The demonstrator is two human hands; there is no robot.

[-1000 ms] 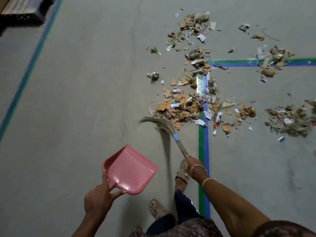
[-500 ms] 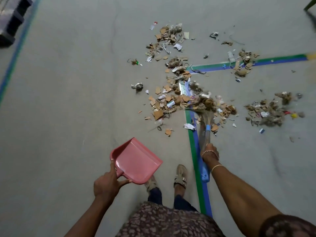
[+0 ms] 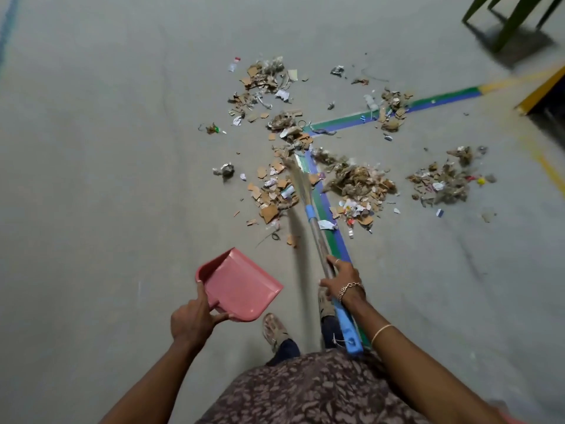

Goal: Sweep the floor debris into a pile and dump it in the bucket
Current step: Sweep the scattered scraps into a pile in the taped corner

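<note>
My left hand [image 3: 192, 319] grips the handle of a pink dustpan [image 3: 241, 286], held tilted above the grey floor in front of my feet. My right hand [image 3: 342, 280] grips the shaft of a grass broom [image 3: 312, 215] with a blue handle end. Its bristles [image 3: 298, 175] reach forward into the debris. Cardboard scraps, paper bits and wrappers [image 3: 275, 191] lie scattered left of the tape line. A denser heap [image 3: 360, 182] sits just right of the line. Another heap [image 3: 443, 182] lies further right. No bucket is in view.
Green and blue floor tape [image 3: 330, 221] runs from my feet forward, then turns right toward yellow tape [image 3: 519, 81]. More debris [image 3: 263, 78] lies at the far end. Green furniture legs [image 3: 513, 19] stand at the top right. A dark raised edge [image 3: 544, 90] sits at the right.
The broom swung from the left side of the debris to the right, pushing scraps across the tape, then came back to the middle. The view has shifted right; the dustpan stays in my left hand.
</note>
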